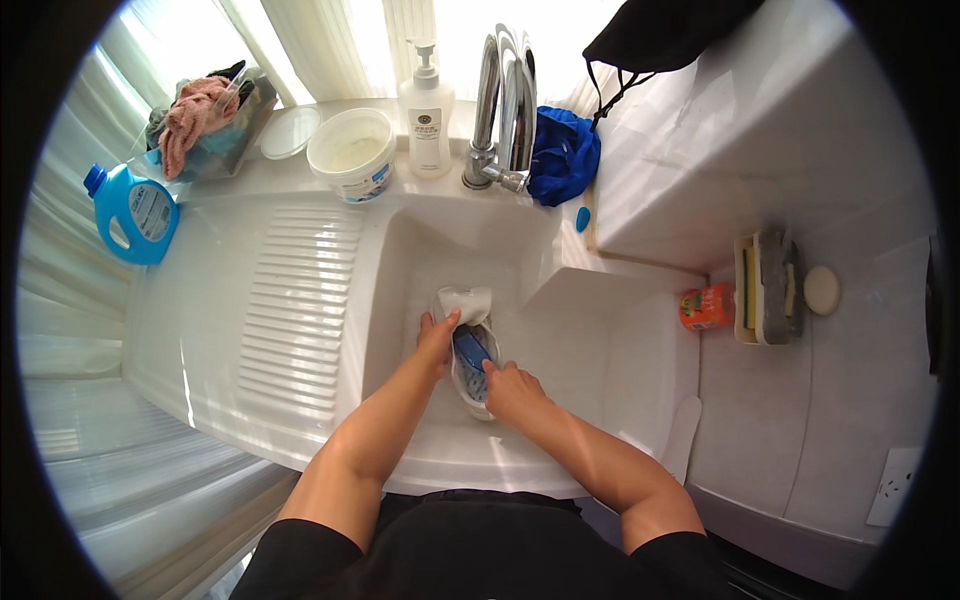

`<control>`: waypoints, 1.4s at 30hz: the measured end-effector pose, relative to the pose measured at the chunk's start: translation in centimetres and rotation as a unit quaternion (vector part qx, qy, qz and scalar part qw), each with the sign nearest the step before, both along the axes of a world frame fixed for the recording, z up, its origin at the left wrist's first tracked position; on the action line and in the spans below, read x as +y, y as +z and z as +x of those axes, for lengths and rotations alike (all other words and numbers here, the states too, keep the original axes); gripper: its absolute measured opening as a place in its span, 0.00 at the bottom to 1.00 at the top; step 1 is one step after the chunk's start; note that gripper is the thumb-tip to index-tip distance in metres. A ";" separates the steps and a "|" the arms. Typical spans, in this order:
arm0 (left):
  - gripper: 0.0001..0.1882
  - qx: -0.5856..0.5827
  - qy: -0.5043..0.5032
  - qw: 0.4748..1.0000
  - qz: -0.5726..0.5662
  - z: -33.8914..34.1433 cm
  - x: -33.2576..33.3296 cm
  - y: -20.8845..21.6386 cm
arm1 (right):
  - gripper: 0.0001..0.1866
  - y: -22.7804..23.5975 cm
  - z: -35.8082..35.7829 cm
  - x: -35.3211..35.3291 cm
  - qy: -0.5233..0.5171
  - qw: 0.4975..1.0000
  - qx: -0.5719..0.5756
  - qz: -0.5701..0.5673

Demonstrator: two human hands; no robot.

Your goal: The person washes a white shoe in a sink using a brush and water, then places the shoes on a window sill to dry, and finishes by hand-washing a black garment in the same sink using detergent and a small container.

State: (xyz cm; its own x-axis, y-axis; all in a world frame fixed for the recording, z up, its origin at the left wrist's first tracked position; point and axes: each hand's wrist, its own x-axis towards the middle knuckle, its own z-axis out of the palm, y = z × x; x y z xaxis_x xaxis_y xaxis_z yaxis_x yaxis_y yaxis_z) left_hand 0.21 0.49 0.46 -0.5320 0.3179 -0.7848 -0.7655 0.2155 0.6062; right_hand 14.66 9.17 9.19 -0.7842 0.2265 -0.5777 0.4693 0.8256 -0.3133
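Note:
A white shoe [467, 303] is held low in the white sink basin [465, 240], its flap-like tongue spread at the far end. Along the shoe's left side, my left hand [436, 338] grips it, thumb on top near the tongue. A blue scrubbing brush [472, 347] lies in the shoe's opening, with my right hand [514, 389] closed on its near end from the right. The brush's bristles are hidden inside the shoe, and the fingertips of my right hand are partly out of sight.
The ribbed washboard [303, 300] slopes left of the basin. Along the back stand a blue detergent bottle [140, 218], a white tub [352, 150], a pump bottle [427, 115] and a chrome faucet [487, 150]. At right are an orange bottle [706, 307] and a sponge holder [770, 290].

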 end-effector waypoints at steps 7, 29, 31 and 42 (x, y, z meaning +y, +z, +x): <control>0.35 -0.148 0.046 0.984 0.090 -1.7 -1.7 -2.2 | 0.25 -0.2 -2.0 -0.4 0.021 0.998 0.046 -0.022; 0.24 0.100 0.210 0.905 0.357 -2.6 -0.7 7.5 | 0.22 0.8 4.3 1.7 -0.069 0.956 0.206 -0.199; 0.23 0.145 0.197 0.904 0.351 -3.5 -2.2 6.3 | 0.22 0.9 5.0 1.5 -0.039 0.962 0.197 -0.185; 0.20 0.221 0.215 0.906 0.291 -2.2 -1.6 7.9 | 0.23 0.3 5.1 2.2 -0.105 0.949 0.093 -0.281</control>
State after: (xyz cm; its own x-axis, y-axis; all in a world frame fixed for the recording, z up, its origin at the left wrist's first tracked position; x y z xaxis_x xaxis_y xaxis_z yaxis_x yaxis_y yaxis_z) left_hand -2.01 -1.15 8.32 -0.9263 0.2981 -0.2306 -0.3573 -0.4996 0.7891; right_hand 19.79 11.33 9.51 -0.8566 0.0862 -0.5087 0.4976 0.3987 -0.7704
